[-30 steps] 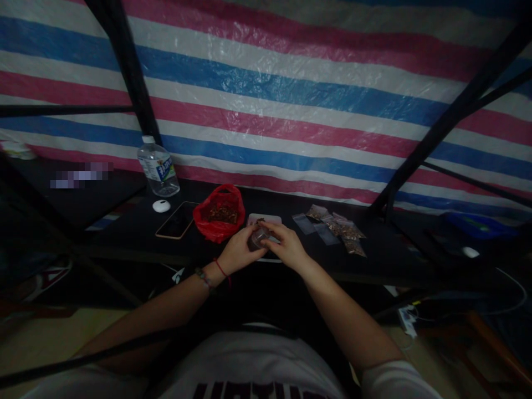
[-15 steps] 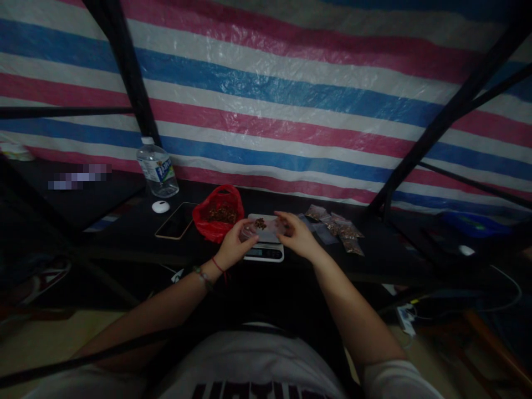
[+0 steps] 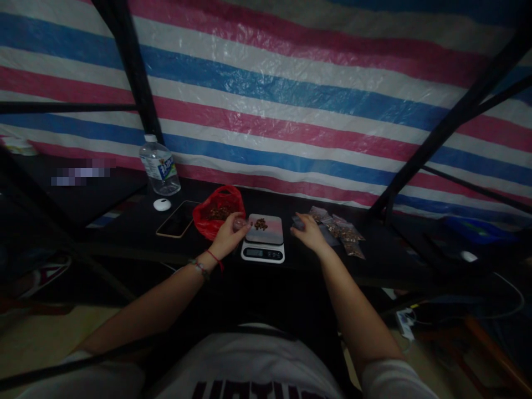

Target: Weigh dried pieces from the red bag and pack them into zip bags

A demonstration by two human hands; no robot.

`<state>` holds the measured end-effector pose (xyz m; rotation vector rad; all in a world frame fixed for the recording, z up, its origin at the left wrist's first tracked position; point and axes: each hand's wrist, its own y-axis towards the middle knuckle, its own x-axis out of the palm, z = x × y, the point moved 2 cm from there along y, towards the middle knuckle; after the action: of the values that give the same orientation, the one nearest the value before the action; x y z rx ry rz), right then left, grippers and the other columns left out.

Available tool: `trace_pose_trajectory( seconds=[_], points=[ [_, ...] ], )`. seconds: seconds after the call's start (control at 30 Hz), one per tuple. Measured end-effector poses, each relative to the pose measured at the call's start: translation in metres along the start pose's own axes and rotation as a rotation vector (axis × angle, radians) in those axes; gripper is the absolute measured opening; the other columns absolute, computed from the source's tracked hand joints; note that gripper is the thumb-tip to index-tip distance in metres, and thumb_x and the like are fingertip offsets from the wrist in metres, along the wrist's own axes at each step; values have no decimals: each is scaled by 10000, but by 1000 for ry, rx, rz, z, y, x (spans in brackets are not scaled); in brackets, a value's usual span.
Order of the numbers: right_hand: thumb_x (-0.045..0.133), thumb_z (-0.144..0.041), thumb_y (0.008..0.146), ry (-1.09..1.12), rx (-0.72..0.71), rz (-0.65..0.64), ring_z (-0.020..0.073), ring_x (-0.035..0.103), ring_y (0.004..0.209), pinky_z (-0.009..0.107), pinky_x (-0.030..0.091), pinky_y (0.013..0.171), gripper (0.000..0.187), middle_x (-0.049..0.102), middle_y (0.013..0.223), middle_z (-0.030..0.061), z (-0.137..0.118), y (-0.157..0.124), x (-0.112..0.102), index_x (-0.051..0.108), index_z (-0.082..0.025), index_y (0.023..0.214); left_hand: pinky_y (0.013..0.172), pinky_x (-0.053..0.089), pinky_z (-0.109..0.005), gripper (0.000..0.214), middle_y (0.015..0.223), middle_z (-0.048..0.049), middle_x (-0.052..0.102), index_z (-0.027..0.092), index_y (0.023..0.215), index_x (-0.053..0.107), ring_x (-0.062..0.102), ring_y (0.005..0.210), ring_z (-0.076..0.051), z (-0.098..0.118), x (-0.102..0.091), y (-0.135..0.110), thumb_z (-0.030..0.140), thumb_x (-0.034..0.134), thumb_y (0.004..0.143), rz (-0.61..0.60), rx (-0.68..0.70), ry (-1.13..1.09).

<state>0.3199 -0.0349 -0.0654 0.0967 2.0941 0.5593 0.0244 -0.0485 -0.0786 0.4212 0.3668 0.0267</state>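
A white kitchen scale (image 3: 271, 235) stands in front of me with a small heap of brown dried pieces (image 3: 260, 224) on its plate. At the scale's left edge, my left hand (image 3: 228, 235) has its fingers curled in; what they hold, if anything, is too dim to make out. Just behind that hand sits a red plastic bag (image 3: 203, 221), its mouth spread and more brown pieces inside. My right hand (image 3: 310, 234) hovers to the right of the scale, thumb and fingers apart, close to clear little plastic bags (image 3: 330, 235).
Several filled small bags (image 3: 349, 233) lie further right. To the left are a phone (image 3: 177, 220), a white rounded object (image 3: 162, 204) and a clear plastic bottle (image 3: 160, 169). Black frame posts (image 3: 133, 72) and a striped sheet (image 3: 270, 111) bound the black table (image 3: 224, 261).
Both hands have moved off the scale's plate, the left one to the left and the right one to the right. The brown heap on the plate now looks more spread out.
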Motion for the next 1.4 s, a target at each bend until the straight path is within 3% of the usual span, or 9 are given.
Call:
trace_pose_trajectory(
  seconds=[0.1, 0.23, 0.37, 0.47, 0.67, 0.83, 1.17, 1.27, 1.4],
  points=[
    [570, -242, 810, 33, -175, -80, 217, 551, 1103, 386, 411, 986, 381, 612, 1158, 120, -34, 11, 4, 616, -171, 1181, 871, 484, -365, 453, 1053, -78, 644, 165, 1138, 537, 622, 951, -215, -5, -1, 1, 433, 607, 780, -31, 10, 89],
    [568, -219, 813, -31, -255, -259, 211, 561, 1089, 335, 410, 965, 362, 627, 1165, 126, -69, 31, 29, 628, -146, 1163, 879, 479, -366, 428, 1079, -81, 648, 175, 1124, 555, 615, 985, -228, -8, 1, 4, 397, 618, 763, -127, 100, 210],
    [663, -365, 763, -141, -241, -418, 237, 587, 1019, 302, 438, 853, 443, 645, 1104, 132, -80, 50, 51, 636, -148, 1148, 884, 472, -376, 393, 1083, -90, 650, 169, 1100, 577, 607, 987, -241, -5, 3, 7, 356, 607, 755, -164, 158, 297],
    [702, -359, 725, -189, -246, -483, 222, 610, 923, 265, 434, 767, 407, 666, 1027, 126, -82, 61, 57, 676, -141, 1068, 861, 478, -372, 371, 1041, -94, 654, 159, 1071, 597, 609, 961, -245, -2, 7, 11, 346, 600, 751, -170, 162, 326],
    [711, -278, 701, -133, -303, -542, 174, 626, 800, 223, 413, 683, 376, 707, 901, 81, -92, 69, 57, 692, -138, 1049, 882, 464, -377, 420, 1036, -87, 655, 158, 1105, 596, 598, 975, -248, 2, 12, 15, 335, 624, 725, -203, 221, 328],
    [664, -205, 731, -109, -331, -586, 154, 634, 781, 209, 415, 677, 228, 721, 873, 49, -95, 71, 58, 731, -176, 947, 870, 480, -369, 399, 1048, -89, 649, 161, 1093, 589, 614, 963, -231, 1, 7, 14, 344, 622, 740, -198, 209, 235],
    [605, -147, 718, -281, -417, -556, 178, 640, 775, 231, 424, 676, 233, 729, 874, 83, -103, 69, 51, 748, -169, 901, 873, 484, -370, 541, 1096, -104, 626, 158, 1176, 528, 610, 981, -245, -9, 1, 5, 413, 651, 715, -127, 157, 270],
    [609, -139, 710, -270, -423, -532, 180, 642, 806, 232, 432, 704, 242, 729, 898, 82, -99, 71, 52, 748, -175, 904, 914, 462, -388, 601, 1136, -136, 615, 137, 1190, 532, 595, 1025, -270, -9, 4, 4, 443, 670, 692, -96, 141, 337],
    [609, -130, 720, -198, -418, -490, 172, 645, 826, 228, 443, 736, 243, 728, 908, 71, -92, 74, 52, 747, -174, 915, 901, 462, -386, 528, 1071, -129, 633, 141, 1107, 576, 599, 998, -269, -10, 7, 6, 458, 660, 693, -76, 140, 384]
  ],
)
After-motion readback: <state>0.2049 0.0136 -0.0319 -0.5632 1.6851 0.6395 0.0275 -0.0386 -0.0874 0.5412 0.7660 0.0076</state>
